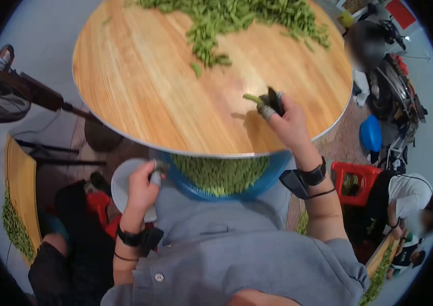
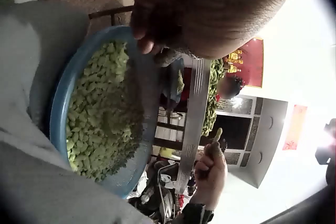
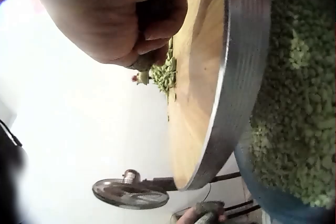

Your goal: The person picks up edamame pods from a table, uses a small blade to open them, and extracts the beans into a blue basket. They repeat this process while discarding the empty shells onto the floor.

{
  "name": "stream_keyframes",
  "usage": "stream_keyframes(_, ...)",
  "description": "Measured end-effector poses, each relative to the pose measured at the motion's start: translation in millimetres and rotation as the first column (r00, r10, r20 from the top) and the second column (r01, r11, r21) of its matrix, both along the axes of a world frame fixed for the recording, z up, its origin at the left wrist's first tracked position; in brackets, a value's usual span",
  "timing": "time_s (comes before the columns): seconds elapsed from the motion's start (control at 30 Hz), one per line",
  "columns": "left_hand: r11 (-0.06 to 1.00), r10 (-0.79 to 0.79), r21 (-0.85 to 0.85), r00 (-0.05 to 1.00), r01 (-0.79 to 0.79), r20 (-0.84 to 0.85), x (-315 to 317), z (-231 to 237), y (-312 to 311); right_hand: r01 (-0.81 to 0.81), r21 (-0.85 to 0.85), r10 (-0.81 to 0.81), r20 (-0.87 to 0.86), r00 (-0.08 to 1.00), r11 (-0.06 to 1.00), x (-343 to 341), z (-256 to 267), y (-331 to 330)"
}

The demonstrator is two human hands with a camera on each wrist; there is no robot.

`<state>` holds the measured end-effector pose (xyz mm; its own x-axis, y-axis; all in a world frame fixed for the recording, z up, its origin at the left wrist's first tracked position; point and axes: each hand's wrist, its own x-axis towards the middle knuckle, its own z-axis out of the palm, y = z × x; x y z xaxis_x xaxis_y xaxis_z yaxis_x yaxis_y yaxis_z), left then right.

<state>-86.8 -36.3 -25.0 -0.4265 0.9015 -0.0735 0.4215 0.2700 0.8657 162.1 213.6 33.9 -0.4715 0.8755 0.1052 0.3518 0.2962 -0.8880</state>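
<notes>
My right hand [image 1: 293, 122] is over the near right part of the round wooden tabletop [image 1: 140, 81], pinching a green bean pod [image 1: 251, 97] between thumb and finger. Grey and dark wraps cover its fingertips. My left hand [image 1: 144, 186] is below the table edge, at the left side of a blue basin [image 1: 198, 195]; its fingers are bent, with grey wraps on the thumb and a fingertip. Whether it holds anything, I cannot tell. Shelled green beans [image 2: 102, 113] fill much of the basin, which sits at my lap. A heap of pods [image 1: 226, 23] lies on the far tabletop.
A pale round container [image 1: 119, 186] stands beyond the left hand. To the left is a standing fan [image 1: 4, 97]; to the right are a red stool [image 1: 354, 178] and a blue bowl [image 1: 370, 132]. Other people sit on both sides near tables with more pods.
</notes>
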Motion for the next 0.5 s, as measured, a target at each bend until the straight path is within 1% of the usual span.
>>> stream_keyframes(0.03,1.0,-0.005,0.008,0.999,0.005,-0.036,3.0,-0.2,2.8,-0.004,-0.074,-0.003,-0.086,0.996,0.997,2.5,2.2,-6.9)
stream_keyframes(0.07,1.0,0.016,-0.001,0.999,-0.016,0.033,8.3,-7.9,3.5,-0.008,-0.109,0.0,-0.073,0.997,0.994,6.3,-0.9,-17.4)
stream_keyframes(0.1,0.999,0.04,0.005,0.995,-0.041,0.094,14.3,-17.3,6.8,-0.025,-0.151,0.008,-0.111,0.994,0.988,9.0,-2.0,-25.7)
stream_keyframes(0.13,1.0,0.009,0.006,1.0,-0.009,0.01,21.8,-21.8,11.7,-0.042,-0.18,0.014,-0.153,0.988,0.983,11.1,-1.4,-31.7)
stream_keyframes(0.17,1.0,0.013,-0.002,1.0,-0.013,0.012,30.5,-23.6,16.8,-0.058,-0.209,0.017,-0.194,0.981,0.976,14.3,-0.6,-38.5)
stream_keyframes(0.23,0.986,-0.167,-0.053,0.964,0.159,-0.208,45.9,-25.6,30.1,-0.061,-0.241,0.019,-0.17,0.985,0.969,23.3,0.7,-51.6)
stream_keyframes(0.27,0.986,-0.167,-0.052,0.963,0.159,-0.21,50.5,-32.6,36.8,-0.058,-0.271,0.004,-0.196,0.981,0.961,28.1,1.0,-59.3)
stream_keyframes(0.3,0.967,-0.255,-0.063,0.926,0.247,-0.278,55.0,-42.7,43.6,-0.055,-0.301,-0.014,-0.222,0.975,0.952,33.1,1.3,-66.2)
stream_keyframes(0.33,0.94,-0.339,-0.08,0.876,0.332,-0.344,59.2,-48.5,49.8,-0.072,-0.303,0.014,-0.19,0.982,0.95,40.8,1.3,-70.4)
stream_keyframes(0.37,0.939,-0.341,-0.079,0.873,0.336,-0.348,64.4,-46.0,57.2,-0.069,-0.3,0.01,-0.194,0.981,0.951,47.7,0.1,-75.6)
stream_keyframes(0.43,0.926,-0.375,-0.135,0.818,0.353,-0.436,72.4,-40.1,70.0,-0.04,-0.31,-0.027,-0.21,0.977,0.95,60.1,-4.0,-86.9)
stream_keyframes(0.47,0.924,-0.381,-0.135,0.813,0.359,-0.441,73.1,-48.9,74.9,-0.034,-0.308,-0.034,-0.215,0.976,0.951,65.0,-5.3,-90.9)
stream_keyframes(0.5,0.901,-0.405,-0.113,0.718,0.419,-0.566,74.7,-62.8,79.9,-0.021,-0.338,-0.055,-0.214,0.975,0.941,69.8,-6.7,-95.1)
